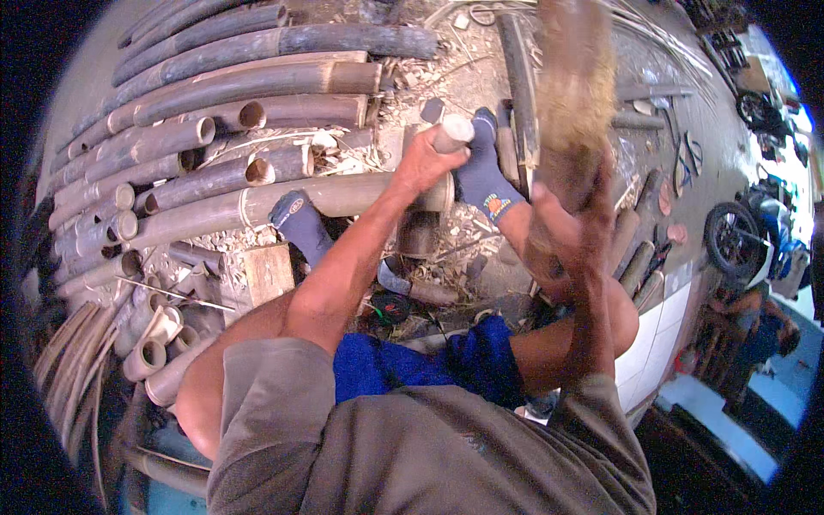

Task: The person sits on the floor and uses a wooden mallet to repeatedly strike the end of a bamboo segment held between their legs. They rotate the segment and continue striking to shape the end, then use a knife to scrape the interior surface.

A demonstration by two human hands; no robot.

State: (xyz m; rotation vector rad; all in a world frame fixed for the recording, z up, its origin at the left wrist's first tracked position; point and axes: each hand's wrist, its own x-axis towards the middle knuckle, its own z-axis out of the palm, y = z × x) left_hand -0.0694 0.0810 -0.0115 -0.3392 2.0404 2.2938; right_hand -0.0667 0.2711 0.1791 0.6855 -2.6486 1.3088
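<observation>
My left hand is closed around a short round wooden handle, whose pale flat end faces up. It is over the right end of a thick bamboo pole lying across in front of me. The handle's lower part is hidden by my fist. My right hand grips a thick brown wooden club, raised close to the camera and blurred. My socked feet, the left sock and the right sock, are on either side of my left hand, near the pole.
Many bamboo poles lie in rows at the left and far left. Wood shavings cover the ground. A wooden block stands near my left leg. At the right are a motorcycle wheel and another person.
</observation>
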